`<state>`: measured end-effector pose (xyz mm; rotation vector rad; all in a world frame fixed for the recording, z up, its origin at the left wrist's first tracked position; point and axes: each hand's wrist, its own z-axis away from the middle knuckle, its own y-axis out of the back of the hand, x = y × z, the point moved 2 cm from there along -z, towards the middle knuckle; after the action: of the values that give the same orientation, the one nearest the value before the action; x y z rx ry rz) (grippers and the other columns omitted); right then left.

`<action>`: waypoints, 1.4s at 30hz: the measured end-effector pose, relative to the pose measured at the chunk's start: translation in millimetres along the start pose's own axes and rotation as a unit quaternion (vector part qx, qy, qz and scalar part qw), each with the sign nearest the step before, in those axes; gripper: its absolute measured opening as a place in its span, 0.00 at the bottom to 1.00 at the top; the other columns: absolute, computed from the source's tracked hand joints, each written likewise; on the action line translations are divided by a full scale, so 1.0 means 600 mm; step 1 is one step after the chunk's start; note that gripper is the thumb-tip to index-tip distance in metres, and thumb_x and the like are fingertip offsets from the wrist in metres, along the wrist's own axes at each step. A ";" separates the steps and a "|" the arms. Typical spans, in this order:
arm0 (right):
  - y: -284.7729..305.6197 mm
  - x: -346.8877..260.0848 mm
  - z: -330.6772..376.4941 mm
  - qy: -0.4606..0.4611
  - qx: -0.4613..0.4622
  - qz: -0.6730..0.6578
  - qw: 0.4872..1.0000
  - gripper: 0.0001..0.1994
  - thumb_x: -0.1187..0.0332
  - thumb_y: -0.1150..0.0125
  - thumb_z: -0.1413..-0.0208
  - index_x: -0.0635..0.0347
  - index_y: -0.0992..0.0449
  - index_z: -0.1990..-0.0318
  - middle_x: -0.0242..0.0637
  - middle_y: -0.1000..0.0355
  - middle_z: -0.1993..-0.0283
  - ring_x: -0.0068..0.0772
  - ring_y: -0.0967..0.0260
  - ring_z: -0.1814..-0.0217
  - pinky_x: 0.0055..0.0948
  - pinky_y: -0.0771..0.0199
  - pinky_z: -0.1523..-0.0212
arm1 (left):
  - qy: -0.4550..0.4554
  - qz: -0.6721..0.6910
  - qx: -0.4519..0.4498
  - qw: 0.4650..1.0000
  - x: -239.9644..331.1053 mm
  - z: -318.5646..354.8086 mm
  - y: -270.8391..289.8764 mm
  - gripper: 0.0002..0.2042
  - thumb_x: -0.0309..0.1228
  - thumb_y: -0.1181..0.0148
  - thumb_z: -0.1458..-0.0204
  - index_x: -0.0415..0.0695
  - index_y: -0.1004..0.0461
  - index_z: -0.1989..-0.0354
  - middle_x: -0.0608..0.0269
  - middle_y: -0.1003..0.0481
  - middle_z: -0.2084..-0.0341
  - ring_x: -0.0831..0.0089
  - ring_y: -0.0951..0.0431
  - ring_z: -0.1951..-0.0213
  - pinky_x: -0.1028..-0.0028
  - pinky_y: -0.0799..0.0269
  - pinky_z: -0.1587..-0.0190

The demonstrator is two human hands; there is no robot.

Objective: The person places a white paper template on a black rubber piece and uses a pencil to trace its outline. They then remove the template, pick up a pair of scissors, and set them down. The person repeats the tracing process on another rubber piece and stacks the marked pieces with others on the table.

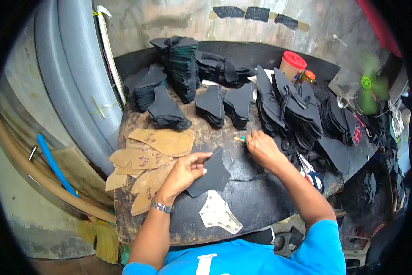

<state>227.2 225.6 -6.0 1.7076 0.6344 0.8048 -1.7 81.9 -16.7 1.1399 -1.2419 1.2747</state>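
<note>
Stacks of cut black pieces [183, 68] occupy the rear of the tabletop [256, 197], with further stacks [288, 110] along its right side. Brown cardboard templates [151, 160] lie overlapped at the left edge. A pale perforated template [219, 213] lies near the front edge. A jar with a red lid [292, 65] stands at the rear right. Grey rolled material [73, 78] leans left of the tabletop, beside a blue tube [54, 165]. A green fan [368, 85] sits at far right.
</note>
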 end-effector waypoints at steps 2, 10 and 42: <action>0.006 0.004 0.000 -0.032 -0.019 -0.064 0.997 0.09 0.79 0.46 0.51 0.67 0.29 0.61 0.51 0.28 0.62 0.52 0.26 0.56 0.46 0.24 0.53 | -0.018 -0.088 0.002 0.996 -0.005 0.000 0.000 0.18 0.18 0.38 0.47 0.38 0.22 0.46 0.67 0.21 0.57 0.77 0.23 0.57 0.77 0.26 0.50; 0.047 -0.028 0.059 -0.181 0.105 -0.560 0.802 0.08 0.72 0.34 0.42 0.63 0.29 0.63 0.31 0.33 0.72 0.19 0.35 0.70 0.23 0.34 0.69 | -0.006 -0.205 0.007 0.979 0.004 -0.001 -0.010 0.14 0.20 0.35 0.50 0.38 0.18 0.54 0.61 0.22 0.55 0.76 0.23 0.58 0.78 0.27 0.53; 0.005 -0.101 0.097 -0.170 0.248 -0.711 0.636 0.08 0.69 0.51 0.31 0.62 0.28 0.62 0.37 0.24 0.64 0.16 0.35 0.68 0.18 0.34 0.64 | -0.132 -0.516 -0.078 0.843 0.017 0.028 -0.049 0.42 0.40 0.29 0.58 0.49 0.40 0.31 0.55 0.37 0.35 0.56 0.44 0.30 0.47 0.57 0.29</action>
<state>234.4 143.9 -25.5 1.1339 1.6624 -0.8874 26.6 65.1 -3.5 1.5663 -0.6684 0.1962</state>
